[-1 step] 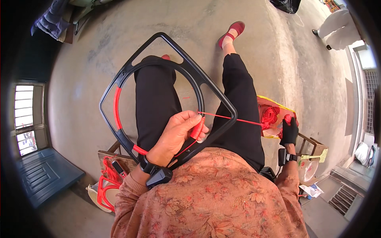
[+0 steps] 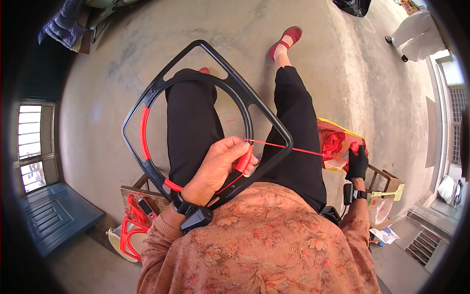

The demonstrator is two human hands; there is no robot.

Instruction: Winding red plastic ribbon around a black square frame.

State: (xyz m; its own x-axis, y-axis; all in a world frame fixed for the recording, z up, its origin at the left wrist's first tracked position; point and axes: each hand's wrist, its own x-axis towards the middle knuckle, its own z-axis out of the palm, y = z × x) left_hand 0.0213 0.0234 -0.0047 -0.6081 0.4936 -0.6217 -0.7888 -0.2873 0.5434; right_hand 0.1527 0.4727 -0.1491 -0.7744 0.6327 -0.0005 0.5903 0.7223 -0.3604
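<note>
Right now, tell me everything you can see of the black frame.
The black frame looks like hard plastic: a rounded diamond outline with an inner ring joined to it, leaving open corner gaps. Red cord is wrapped around parts of the ring. It lies tilted across the person's lap. The left hand grips its lower edge, where a wrapped stretch ends, and a taut red strand runs from there to the gloved right hand.

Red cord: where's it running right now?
Head view: the red cord stretches taut from the left hand on the black frame to the gloved right hand.
</note>
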